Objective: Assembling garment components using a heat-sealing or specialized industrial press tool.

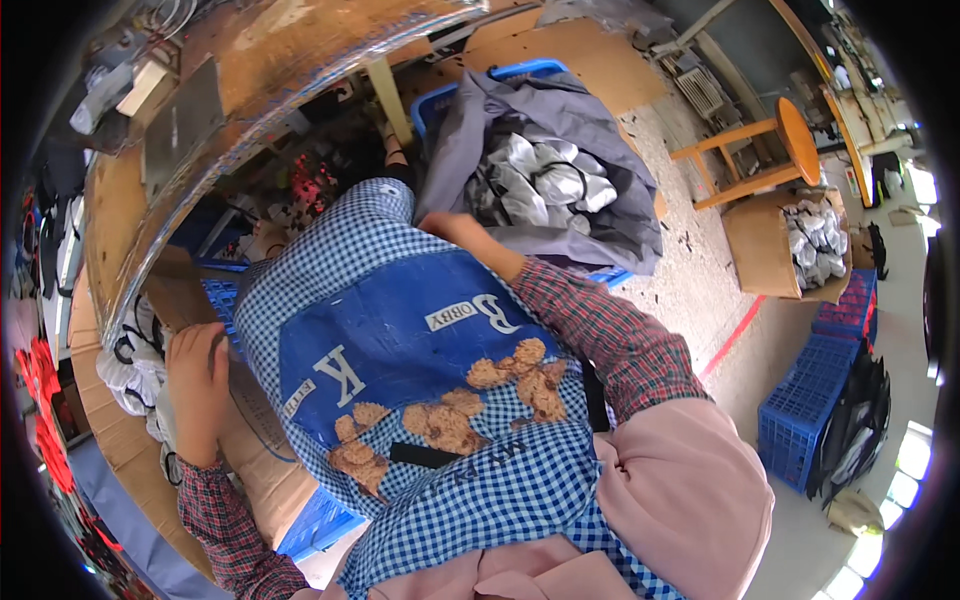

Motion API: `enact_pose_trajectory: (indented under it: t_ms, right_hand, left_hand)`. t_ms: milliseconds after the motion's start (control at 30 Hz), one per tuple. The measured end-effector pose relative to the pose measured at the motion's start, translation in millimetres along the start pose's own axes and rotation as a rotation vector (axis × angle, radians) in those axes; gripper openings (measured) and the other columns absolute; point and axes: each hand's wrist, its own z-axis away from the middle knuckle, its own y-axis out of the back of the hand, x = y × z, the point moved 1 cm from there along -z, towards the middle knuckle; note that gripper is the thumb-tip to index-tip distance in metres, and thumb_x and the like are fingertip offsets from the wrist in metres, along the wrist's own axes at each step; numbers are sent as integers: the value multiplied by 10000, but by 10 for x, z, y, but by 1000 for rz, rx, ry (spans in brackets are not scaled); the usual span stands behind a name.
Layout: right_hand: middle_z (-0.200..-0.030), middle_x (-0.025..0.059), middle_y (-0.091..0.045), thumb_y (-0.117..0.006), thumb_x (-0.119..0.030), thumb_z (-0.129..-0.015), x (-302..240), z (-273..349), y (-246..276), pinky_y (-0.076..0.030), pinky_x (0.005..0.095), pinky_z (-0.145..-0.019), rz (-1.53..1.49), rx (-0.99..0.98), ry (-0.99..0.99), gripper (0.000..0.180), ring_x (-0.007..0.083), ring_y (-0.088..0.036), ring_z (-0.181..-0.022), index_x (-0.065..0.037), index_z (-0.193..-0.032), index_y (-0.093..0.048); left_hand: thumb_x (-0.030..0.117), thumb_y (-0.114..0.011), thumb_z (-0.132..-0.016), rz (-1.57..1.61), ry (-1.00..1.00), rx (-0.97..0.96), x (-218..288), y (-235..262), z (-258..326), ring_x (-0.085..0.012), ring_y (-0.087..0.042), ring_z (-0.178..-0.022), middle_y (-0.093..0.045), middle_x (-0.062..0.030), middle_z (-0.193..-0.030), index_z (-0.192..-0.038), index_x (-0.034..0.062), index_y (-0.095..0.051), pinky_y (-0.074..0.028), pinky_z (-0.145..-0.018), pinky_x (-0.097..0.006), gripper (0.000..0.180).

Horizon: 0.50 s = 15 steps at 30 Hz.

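Observation:
My left hand (197, 390) is raised beside an open cardboard box (265, 425), its fingers bent and close together. A thin dark strip shows at the fingers, too small to name. White bundles with black cords (135, 370) lie beside this hand. Over my lap, my right hand (468, 238) lies at the near edge of a grey cloth (630, 190); its fingertips are largely hidden. That cloth lines a blue basket (545, 68) and holds several silvery-white bundles (545, 180). A blue checked apron (400, 300) covers my lap.
A wooden workbench (285, 60) spans the upper left. To the right stand a wooden stool (795, 140), a cardboard box (765, 245) of silvery bundles and blue plastic crates (805, 400). Black pieces (855, 430) hang against the crates. Dark scraps litter the floor.

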Motion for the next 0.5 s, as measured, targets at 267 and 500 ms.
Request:
enact_pose_trajectory:
  t_ms: [267,500]
  right_hand:
    - [-980,186,-646,-594,-195,-854,1024,833,-124,-494,419,-844,258,91,-183,250,367,-615,-946,-17,-1023,-640]
    - [-1304,240,-472,-778,-377,-724,1666,2189,1006,-390,467,-1036,761,1265,-1425,719,380,-439,-1261,3,-1265,-494]
  left_hand:
    - [76,-551,-896,-14,-2,-36,-19,-47,29,-337,-559,-1003,-634,-146,-1035,-1060,-3,-623,-425,-913,-418,196]
    - [78,-552,-903,-116,10,-65,94,-1,32,-330,-559,-1011,-636,-143,-1031,-1060,-6,-622,-422,-935,-419,191]
